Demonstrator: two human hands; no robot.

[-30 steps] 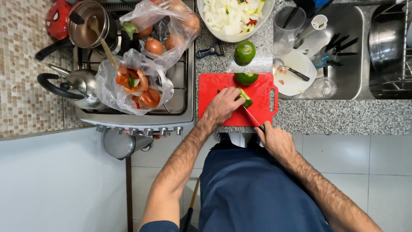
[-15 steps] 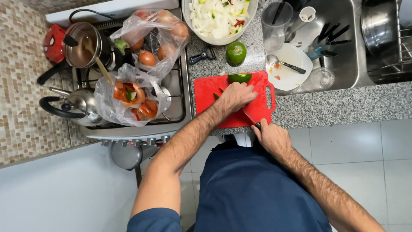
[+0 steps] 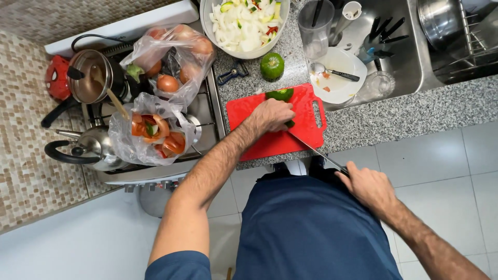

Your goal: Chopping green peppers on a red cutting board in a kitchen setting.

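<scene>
A red cutting board point(image 3: 259, 145) lies on the grey speckled counter. My left hand point(image 3: 272, 114) presses down on a piece of green vegetable point(image 3: 289, 124) near the board's middle. Another green piece point(image 3: 280, 94) lies at the board's far edge. My right hand point(image 3: 369, 186) grips the handle of a long knife point(image 3: 313, 149), whose blade reaches across the board's near edge toward the piece under my left hand.
A whole green fruit point(image 3: 272, 66), a bowl of chopped vegetables point(image 3: 244, 26) and a black peeler point(image 3: 232, 72) sit behind the board. Two clear bags of tomatoes point(image 3: 153, 136) and onions point(image 3: 174, 57), a pot point(image 3: 91, 80) and a kettle point(image 3: 85, 148) crowd the stove. The sink point(image 3: 410, 46) holds dishes.
The view has shifted slightly and come closer. My left hand stays on the green piece; my right hand has drawn the knife back a little toward the board's near edge.
</scene>
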